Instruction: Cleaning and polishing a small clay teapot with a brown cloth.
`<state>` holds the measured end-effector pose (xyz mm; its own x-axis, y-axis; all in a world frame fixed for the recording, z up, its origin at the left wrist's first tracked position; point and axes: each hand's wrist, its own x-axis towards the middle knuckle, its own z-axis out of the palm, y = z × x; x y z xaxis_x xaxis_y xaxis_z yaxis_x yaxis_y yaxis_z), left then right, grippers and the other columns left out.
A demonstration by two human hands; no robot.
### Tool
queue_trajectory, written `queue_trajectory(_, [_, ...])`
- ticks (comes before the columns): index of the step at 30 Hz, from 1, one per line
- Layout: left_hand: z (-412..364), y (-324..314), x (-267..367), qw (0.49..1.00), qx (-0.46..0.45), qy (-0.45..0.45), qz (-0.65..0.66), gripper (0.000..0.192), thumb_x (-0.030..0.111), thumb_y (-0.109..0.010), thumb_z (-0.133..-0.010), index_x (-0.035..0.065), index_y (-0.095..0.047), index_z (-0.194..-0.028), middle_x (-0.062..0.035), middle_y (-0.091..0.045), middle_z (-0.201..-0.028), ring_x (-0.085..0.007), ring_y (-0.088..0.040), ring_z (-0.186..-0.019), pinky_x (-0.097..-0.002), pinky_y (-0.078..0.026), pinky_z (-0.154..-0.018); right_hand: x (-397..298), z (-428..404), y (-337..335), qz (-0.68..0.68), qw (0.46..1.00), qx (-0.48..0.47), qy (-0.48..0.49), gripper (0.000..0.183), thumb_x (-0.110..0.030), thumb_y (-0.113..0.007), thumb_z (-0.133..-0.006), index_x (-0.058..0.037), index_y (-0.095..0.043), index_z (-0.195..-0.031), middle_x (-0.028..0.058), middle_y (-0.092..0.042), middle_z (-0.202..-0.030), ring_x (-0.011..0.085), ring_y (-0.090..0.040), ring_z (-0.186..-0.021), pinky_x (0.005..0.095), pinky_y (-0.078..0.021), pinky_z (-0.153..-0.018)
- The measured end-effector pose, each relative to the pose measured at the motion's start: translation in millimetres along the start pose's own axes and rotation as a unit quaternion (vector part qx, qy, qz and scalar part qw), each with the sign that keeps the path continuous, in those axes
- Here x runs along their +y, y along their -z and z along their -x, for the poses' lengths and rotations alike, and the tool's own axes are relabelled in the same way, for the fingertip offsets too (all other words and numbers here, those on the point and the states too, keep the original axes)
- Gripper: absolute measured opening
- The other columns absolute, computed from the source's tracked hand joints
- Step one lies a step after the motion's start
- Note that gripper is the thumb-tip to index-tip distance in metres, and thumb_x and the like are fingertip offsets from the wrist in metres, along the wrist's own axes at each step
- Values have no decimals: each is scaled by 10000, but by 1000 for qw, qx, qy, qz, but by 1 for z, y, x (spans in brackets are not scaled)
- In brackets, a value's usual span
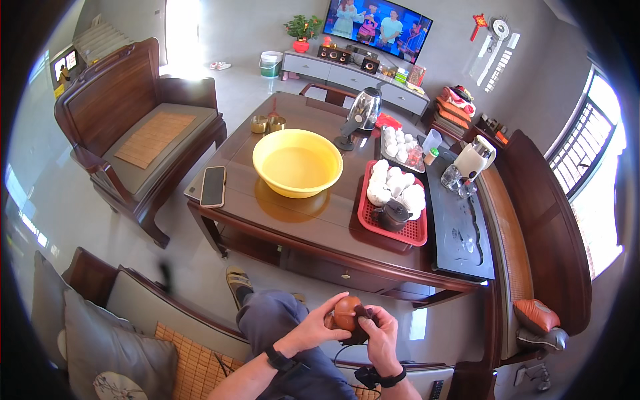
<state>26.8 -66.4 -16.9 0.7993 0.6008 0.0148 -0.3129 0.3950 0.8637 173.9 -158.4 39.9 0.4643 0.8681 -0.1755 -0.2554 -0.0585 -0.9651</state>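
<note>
A small reddish-brown clay pot (344,311), probably a teapot, is gripped by my left hand (314,324) above my lap. My right hand (382,334) pinches a dark cloth (365,313) against the pot's right side. Fingers and cloth cover part of the pot. Beyond my knees, on the wooden table (235,200), stands a yellow basin (297,187) with liquid in it. To its right, a red plastic basket (369,226) holds white cups and a dark teapot (392,216).
A phone (213,186) lies at the table's left corner. Behind the basin stand an electric kettle (369,107) and a tray of white cups (397,142). A black tea tray (457,240), glasses (451,176) and a white kettle (472,157) occupy the right side. Wooden benches flank the table.
</note>
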Motion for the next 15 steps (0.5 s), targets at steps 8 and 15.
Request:
queue_trajectory(8, [-4,7,1,998,49,37,11,848,-20,-785,-823,80,-343,-1541,-83,-560,-1370,-154,-554,-1221,-301,-472,-1036,4,-3,-7,-38,999,6,23,222,13,-614,-928,27,-616,-1150,77,-688,-1024,135,-661,-923,283,-563,-832])
queue_trajectory(15, [-4,1,0,998,55,-10,41,782,16,-775,-846,73,-382,-1519,-77,-569,-1353,-155,-558,-1213,-297,-464,-1042,5,-5,-10,28,999,13,37,238,28,-632,-913,22,-625,-1151,72,-689,-1030,129,-658,-904,270,-555,-824])
